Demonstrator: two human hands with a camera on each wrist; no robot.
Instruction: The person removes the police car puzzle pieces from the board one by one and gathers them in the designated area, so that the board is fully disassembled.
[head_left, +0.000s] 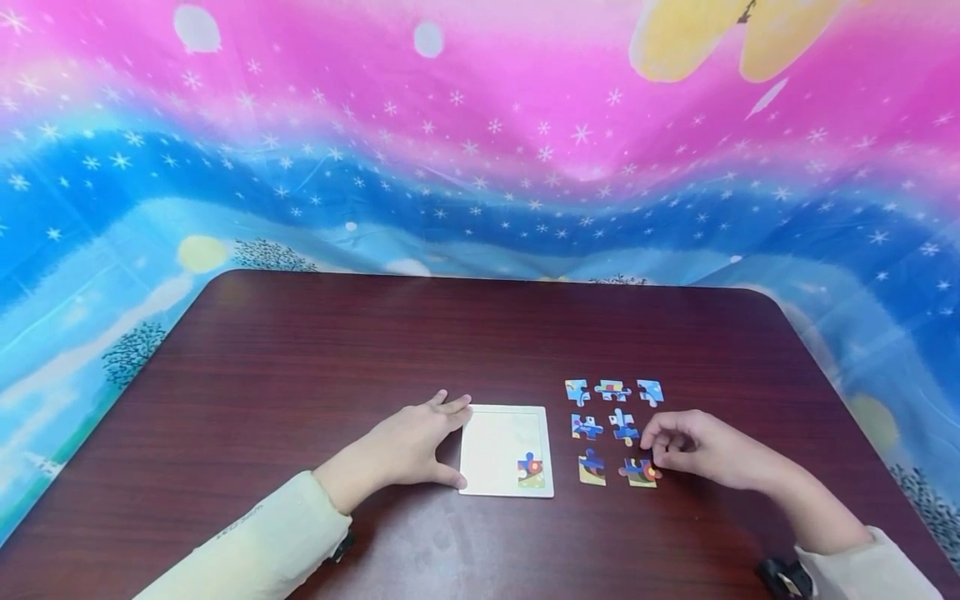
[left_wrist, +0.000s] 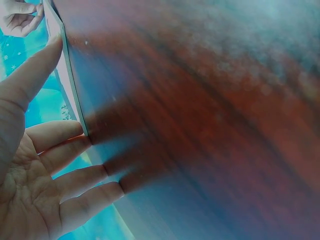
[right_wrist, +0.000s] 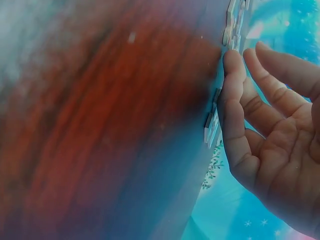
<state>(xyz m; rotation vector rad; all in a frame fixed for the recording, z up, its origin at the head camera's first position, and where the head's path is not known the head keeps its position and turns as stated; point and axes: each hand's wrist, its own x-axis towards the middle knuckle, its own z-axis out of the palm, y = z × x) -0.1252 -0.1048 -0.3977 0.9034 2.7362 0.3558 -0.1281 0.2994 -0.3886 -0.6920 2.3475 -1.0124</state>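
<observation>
A square white puzzle tray (head_left: 498, 442) lies on the table. One colourful jigsaw piece (head_left: 530, 470) sits in its lower right corner. My left hand (head_left: 416, 437) rests at the tray's left edge, thumb against the near corner and fingertips at the far one. In the left wrist view, the thumb and fingers (left_wrist: 60, 130) reach straight to that edge. On the right, my right hand (head_left: 697, 446) hovers with loosely bent fingers beside a jigsaw piece with a red round pattern (head_left: 640, 472). Nothing shows between the fingers of the right hand (right_wrist: 280, 120) in the right wrist view.
Several more puzzle pieces lie in loose rows right of the tray, among them a blue-and-yellow piece (head_left: 592, 468) and a sky-blue piece (head_left: 650, 392). The dark brown table (head_left: 375, 333) has rounded far corners. Behind it hangs a pink and blue patterned cloth (head_left: 480, 150).
</observation>
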